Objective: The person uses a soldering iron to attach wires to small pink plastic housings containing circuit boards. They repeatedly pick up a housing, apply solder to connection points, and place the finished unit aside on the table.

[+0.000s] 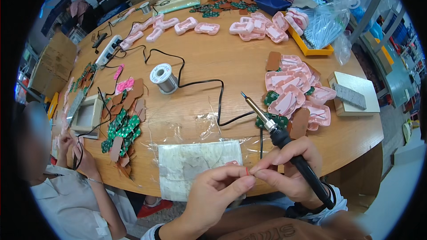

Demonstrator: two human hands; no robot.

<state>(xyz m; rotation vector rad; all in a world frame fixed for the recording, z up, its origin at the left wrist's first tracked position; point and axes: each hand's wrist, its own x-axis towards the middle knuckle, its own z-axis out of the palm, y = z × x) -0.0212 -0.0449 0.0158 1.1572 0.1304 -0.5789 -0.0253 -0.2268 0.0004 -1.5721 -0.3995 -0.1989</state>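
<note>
From my remote seat I saw the left hand (pixel 218 191) pinching a thin red wire (pixel 247 171) at the table's near edge; the right hand (pixel 291 169) gripped a black soldering iron (pixel 284 140) while its fingertips met that same wire; pink plastic shells (pixel 293 91) lay just beyond; a solder spool (pixel 163 78) stood further left.
</note>
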